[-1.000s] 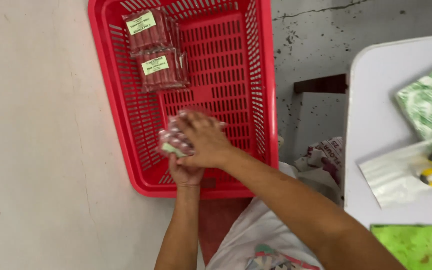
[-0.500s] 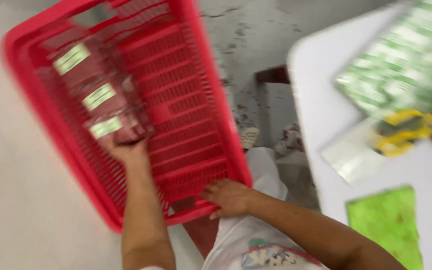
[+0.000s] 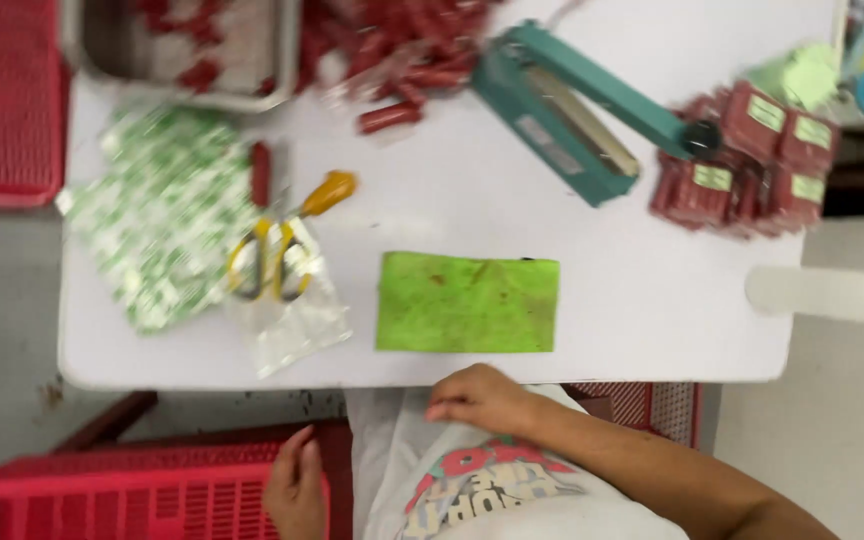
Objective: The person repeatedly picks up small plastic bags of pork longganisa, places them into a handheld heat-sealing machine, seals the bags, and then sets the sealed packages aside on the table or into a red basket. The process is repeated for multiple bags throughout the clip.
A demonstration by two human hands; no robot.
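Resting at the bottom left of the view, the red basket [image 3: 132, 490] lies below the near edge of the white table [image 3: 632, 260], its long axis running left to right (only its upper rim and part of the lattice show). The left hand [image 3: 297, 485] lies against the basket's right end, fingers pointing up toward the table and loosely bent, holding nothing. The right hand [image 3: 477, 400] sits just under the table's near edge, knuckles curled, empty as far as can be seen. On the table, nearest that edge, lies a green cloth [image 3: 467, 302], long side parallel to the edge. Left of it, yellow-handled scissors [image 3: 277, 250] rest on clear bags. Farther back stand a teal heat sealer [image 3: 572, 110] and stacked red packets [image 3: 752, 160].
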